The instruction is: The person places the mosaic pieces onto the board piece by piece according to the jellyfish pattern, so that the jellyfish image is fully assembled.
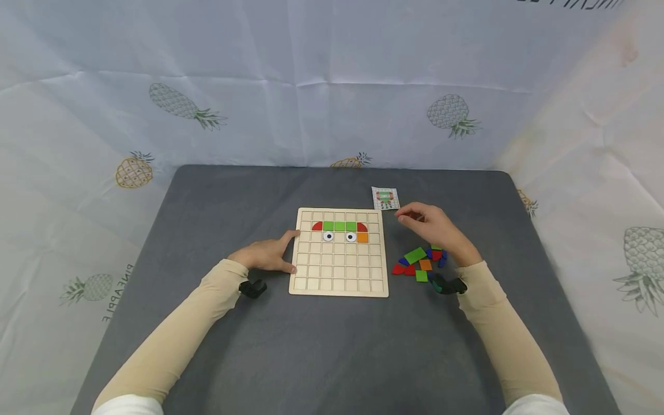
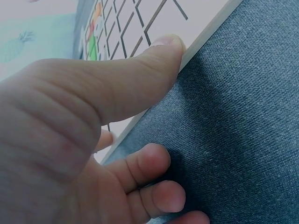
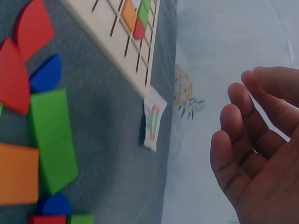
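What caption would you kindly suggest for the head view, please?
Left hand touching the edge of a gridded board, right hand near a printed card and loose coloured pieces.

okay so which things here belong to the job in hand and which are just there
Seems part of the job:
wooden grid board, touched by the left hand
tiles set on it
loose coloured pieces
picture card

Just surroundings:
grey table
pineapple-print sheet
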Tool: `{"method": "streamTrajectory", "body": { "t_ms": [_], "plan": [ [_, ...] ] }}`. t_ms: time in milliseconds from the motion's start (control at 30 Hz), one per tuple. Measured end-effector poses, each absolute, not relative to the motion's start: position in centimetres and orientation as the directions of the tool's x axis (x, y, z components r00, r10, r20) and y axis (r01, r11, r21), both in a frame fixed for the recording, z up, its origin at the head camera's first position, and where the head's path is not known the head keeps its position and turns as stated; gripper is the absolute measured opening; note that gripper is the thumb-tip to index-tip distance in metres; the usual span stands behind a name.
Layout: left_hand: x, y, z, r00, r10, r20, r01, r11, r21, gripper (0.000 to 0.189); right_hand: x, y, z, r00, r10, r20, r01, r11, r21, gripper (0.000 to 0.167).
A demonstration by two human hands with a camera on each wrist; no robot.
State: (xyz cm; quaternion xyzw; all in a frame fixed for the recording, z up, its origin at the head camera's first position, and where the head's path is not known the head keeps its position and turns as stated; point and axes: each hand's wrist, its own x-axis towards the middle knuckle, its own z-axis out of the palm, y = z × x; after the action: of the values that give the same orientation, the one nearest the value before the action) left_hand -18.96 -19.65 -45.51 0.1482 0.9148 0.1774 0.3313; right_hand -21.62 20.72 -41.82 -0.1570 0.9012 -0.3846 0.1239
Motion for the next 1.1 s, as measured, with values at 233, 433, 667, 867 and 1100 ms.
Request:
{"method": "streamTrajectory", "body": {
  "t_ms": [233, 433, 667, 867, 1100],
  "plan": [
    [-18.9, -19.5, -45.2, -0.732, 0.381, -0.564, 0.153, 0.900, 0.409, 0.101, -21.0, 23.9, -42.5, -0.938, -0.319, -0.136, -0.125, 0.677, -0.725, 0.039],
    [-19.0, -19.4, -45.2, -0.731, 0.381, -0.566, 0.158, 0.902, 0.402, 0.101, -20.4, 25.6, -43.2, -0.948, -0.288, -0.133, -0.117, 0.710, -0.695, 0.039],
    [-18.9, -19.4, -45.1, -0.732, 0.376, -0.568, 0.157, 0.904, 0.398, 0.101, -20.1, 26.9, -44.3, -0.956, -0.255, -0.143, -0.095, 0.733, -0.674, 0.038],
    [-18.9, -19.4, -45.1, -0.730, 0.379, -0.568, 0.152, 0.901, 0.406, 0.100, -19.8, 27.9, -45.3, -0.961, -0.230, -0.153, -0.073, 0.747, -0.661, 0.038],
    [-18.8, -19.5, -45.2, -0.733, 0.379, -0.564, 0.153, 0.901, 0.406, 0.101, -19.7, 28.9, -46.1, -0.964, -0.202, -0.173, -0.050, 0.776, -0.628, 0.036]
  ]
}}
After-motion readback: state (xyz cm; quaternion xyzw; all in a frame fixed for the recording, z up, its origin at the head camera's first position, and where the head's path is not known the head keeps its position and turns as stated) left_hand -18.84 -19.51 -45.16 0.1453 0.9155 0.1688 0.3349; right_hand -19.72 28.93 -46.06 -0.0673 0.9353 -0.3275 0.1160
